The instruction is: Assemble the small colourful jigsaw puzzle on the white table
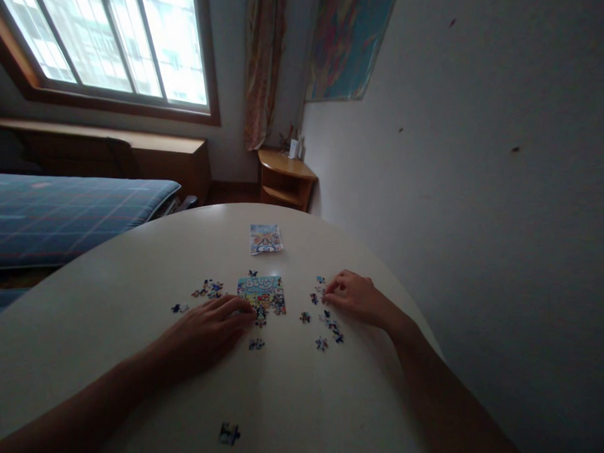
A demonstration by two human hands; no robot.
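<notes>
A partly joined jigsaw puzzle [262,293] lies on the round white table [129,279]. My left hand [210,329] rests flat on the table, fingers stretched out, its fingertips touching the puzzle's lower left edge. My right hand [355,297] lies to the right of the puzzle with its fingers curled in a pinch over loose pieces [320,289]; what the fingers hold is too small to make out. More loose pieces [327,328] lie scattered below that hand, and others [206,290] left of the puzzle.
A small printed picture card [266,239] lies beyond the puzzle. One stray piece [229,434] sits near the table's front. A bed [57,212] stands at left, a wooden corner shelf [284,175] beyond the table, a wall close on the right.
</notes>
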